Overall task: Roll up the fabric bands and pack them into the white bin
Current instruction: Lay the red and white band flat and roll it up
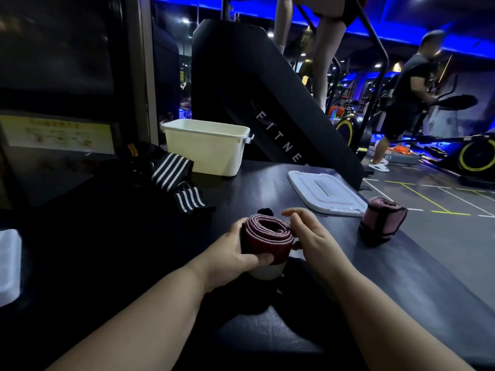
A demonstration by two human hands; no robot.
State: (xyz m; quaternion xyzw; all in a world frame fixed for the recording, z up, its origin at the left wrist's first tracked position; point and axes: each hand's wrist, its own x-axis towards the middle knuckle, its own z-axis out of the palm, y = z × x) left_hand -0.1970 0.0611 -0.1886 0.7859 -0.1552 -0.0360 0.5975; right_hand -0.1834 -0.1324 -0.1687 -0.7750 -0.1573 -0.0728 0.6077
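A dark red fabric band (267, 235), rolled into a coil with pale edges, stands on end above the black table. My left hand (235, 253) grips the roll from the left, thumb across its lower front. My right hand (310, 234) touches the roll's right side with relaxed, nearly straight fingers. A pink rolled band (383, 219) stands near the table's right edge. Black bands with white stripes (174, 178) lie unrolled at the left, in front of the white bin (206, 148). The bin's inside is hidden.
The bin's white lid (326, 192) lies flat on the table right of the bin. A white ridged object (9, 266) sits at the far left edge. Behind the table rises a black stair machine (267, 103); a person (407, 97) exercises at the right.
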